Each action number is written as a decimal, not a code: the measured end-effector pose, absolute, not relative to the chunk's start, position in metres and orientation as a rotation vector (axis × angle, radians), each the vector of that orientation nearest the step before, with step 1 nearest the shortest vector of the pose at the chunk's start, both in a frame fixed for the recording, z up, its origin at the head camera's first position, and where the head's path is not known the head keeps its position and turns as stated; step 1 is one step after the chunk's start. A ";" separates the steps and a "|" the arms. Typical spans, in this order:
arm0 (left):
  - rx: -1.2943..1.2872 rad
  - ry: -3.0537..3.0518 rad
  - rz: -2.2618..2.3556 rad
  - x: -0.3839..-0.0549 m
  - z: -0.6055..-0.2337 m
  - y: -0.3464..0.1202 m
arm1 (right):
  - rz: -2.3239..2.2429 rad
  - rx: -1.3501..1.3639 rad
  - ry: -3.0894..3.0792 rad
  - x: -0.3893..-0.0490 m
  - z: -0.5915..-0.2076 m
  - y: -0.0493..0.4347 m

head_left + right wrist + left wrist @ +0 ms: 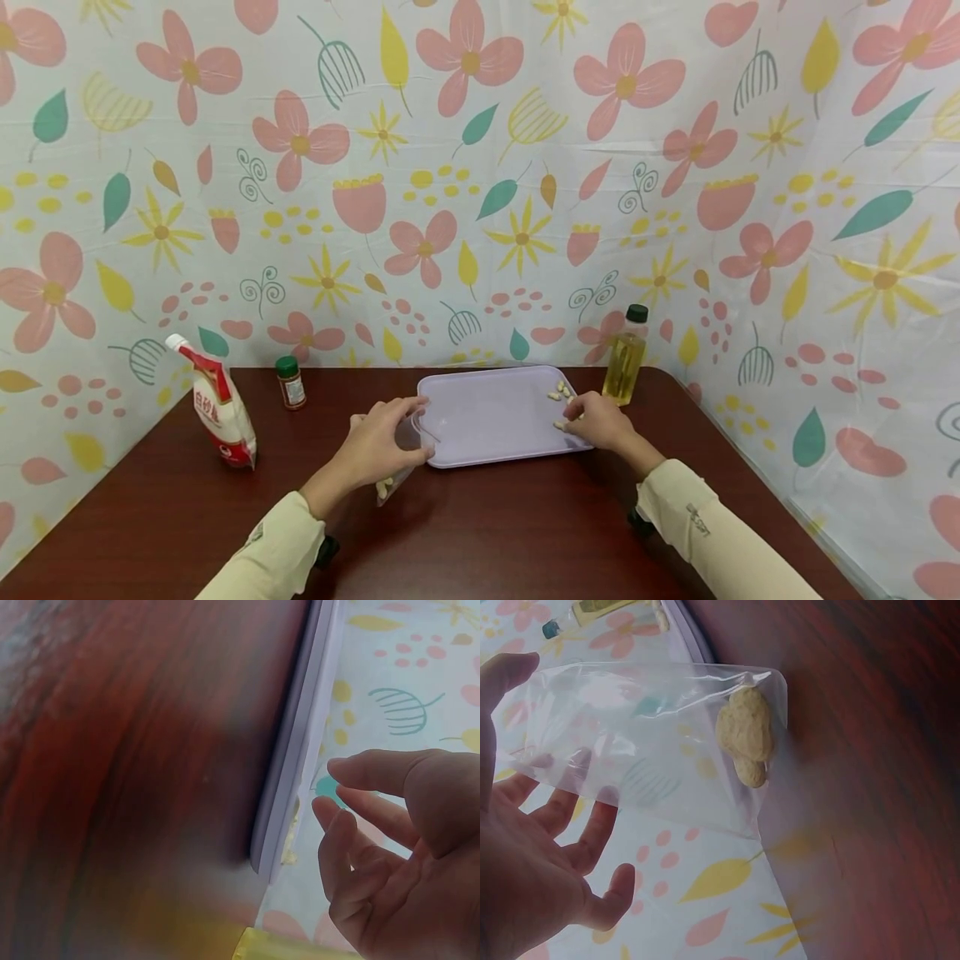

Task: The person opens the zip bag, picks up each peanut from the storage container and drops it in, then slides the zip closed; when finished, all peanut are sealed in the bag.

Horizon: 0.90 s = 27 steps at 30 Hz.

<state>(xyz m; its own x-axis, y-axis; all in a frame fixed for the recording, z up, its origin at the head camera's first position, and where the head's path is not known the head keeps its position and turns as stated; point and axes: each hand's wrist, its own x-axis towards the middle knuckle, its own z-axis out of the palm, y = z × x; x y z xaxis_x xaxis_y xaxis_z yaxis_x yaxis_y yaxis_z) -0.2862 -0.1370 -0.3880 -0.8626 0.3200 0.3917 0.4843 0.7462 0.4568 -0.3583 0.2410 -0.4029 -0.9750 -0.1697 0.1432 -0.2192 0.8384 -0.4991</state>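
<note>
My left hand [381, 442] holds a clear plastic bag [656, 712] by its mouth, thumb on one side and fingers on the other, left of the lilac tray [487, 417]. A few peanuts [744, 735] lie in the bag's bottom, hanging low over the table. Over the tray's right end is my right hand [602, 422], its fingertips close to loose peanuts [560, 390]. In the right wrist view its fingers [349, 844] curve loosely, with a gap to the thumb and nothing seen between them.
A bottle of yellow oil [626, 358] stands just beyond the tray's right end. At the left are a green-capped spice jar [291, 383] and a white-and-red spouted pouch [223, 408]. Floral cloth [465, 208] hangs behind the dark wooden table [495, 533].
</note>
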 end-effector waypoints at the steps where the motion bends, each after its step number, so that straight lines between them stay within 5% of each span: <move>1: -0.629 -2.660 -0.813 -0.286 -0.388 -0.137 | 0.812 0.311 -2.925 -0.359 -0.403 0.241; 27: -0.671 -2.643 -0.794 -0.286 -0.395 -0.135 | 0.704 0.254 -3.012 -0.368 -0.414 0.231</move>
